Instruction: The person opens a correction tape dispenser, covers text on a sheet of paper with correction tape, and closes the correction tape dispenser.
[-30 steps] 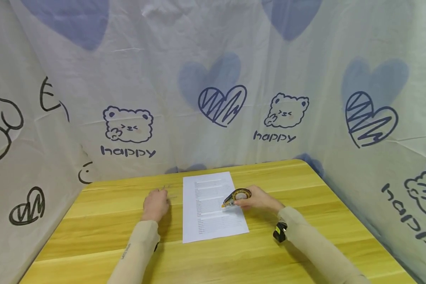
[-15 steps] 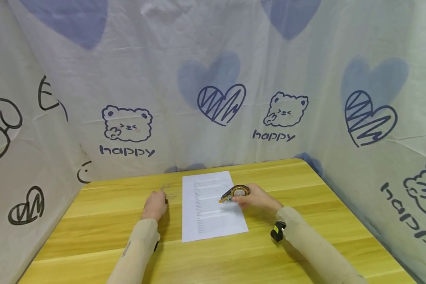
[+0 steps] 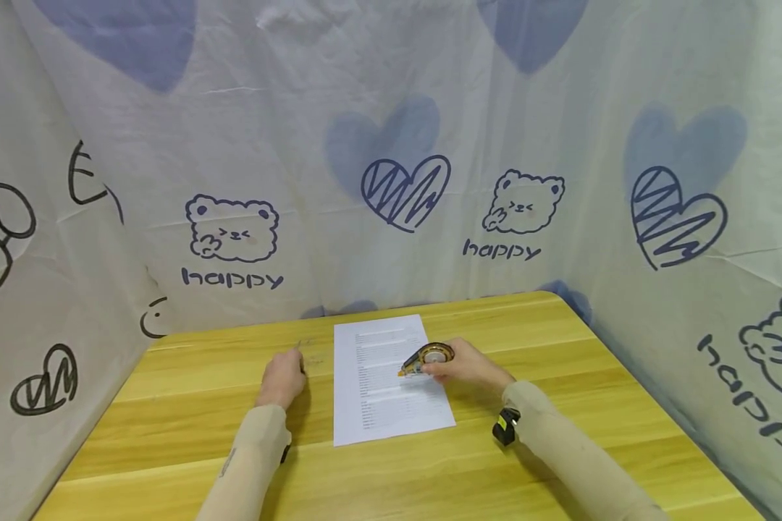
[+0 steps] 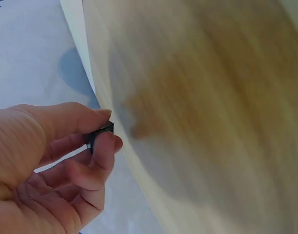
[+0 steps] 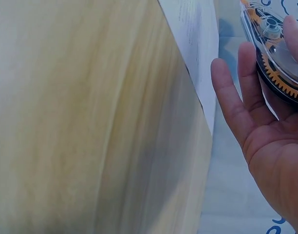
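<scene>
My right hand [image 3: 472, 365] grips a correction tape dispenser [image 3: 435, 353] with a dark body and an orange tip, held over the right part of a white printed sheet [image 3: 358, 427]. In the right wrist view the dispenser's clear side and orange gear [image 5: 280, 80] show, and two fingers [image 5: 229, 97] stretch out beside it. Left of the sheet, my left hand [image 3: 279, 380] pinches a small black piece [image 4: 104, 130] between thumb and fingertips, close over the table. Most of that piece is hidden by the fingers.
The wooden table [image 3: 391, 485] has faint scribbled marks [image 3: 309, 351] just left of the sheet. Black wrist cameras [image 3: 506, 427] sit at the cuffs. A white curtain [image 3: 313, 239] with hearts and bears hangs close behind the table and along both sides.
My right hand has shifted slightly left over the sheet with the correction tape dispenser. The left hand stays nearly where it was, still pinching the small black piece.
</scene>
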The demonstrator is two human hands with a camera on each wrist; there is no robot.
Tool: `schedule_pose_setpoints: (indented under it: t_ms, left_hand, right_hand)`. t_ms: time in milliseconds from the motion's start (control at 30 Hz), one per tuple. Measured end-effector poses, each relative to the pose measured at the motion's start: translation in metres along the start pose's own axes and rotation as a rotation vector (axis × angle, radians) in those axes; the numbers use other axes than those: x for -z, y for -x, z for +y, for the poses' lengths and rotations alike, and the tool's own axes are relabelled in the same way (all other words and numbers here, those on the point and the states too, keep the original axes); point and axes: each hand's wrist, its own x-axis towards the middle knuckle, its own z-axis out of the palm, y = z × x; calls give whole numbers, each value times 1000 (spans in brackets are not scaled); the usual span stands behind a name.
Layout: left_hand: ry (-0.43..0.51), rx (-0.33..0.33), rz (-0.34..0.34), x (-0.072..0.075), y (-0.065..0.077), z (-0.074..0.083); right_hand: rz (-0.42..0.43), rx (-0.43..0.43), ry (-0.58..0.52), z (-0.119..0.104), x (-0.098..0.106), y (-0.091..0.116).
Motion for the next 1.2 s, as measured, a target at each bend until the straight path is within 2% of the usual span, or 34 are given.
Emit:
schedule_pose_setpoints:
  t_ms: [133, 267, 500, 767, 900, 1033, 1200]
  left_hand:
    - [55, -20, 1, -2, -1, 2]
    - [149, -30, -42, -5, -4, 7]
    - [267, 7, -71, -6, -5, 20]
    - [293, -54, -46, -11, -7, 26]
    - [392, -77, -62, -15, -8, 31]
    - [506, -84, -106, -17, -7, 37]
    - [563, -115, -108, -18, -6, 47]
  right_hand:
    - [9, -4, -7, -2, -1, -2]
    - [4, 3, -40, -1, -3, -3]
    - [2, 26, -63, -3, -5, -4]
    - [52, -15, -13, -5, -6, -5]
    - [84, -33, 5, -7, -5, -5]
    - [80, -27, -35, -7, -5, -7]
    - [60, -14, -103, -5, -4, -10]
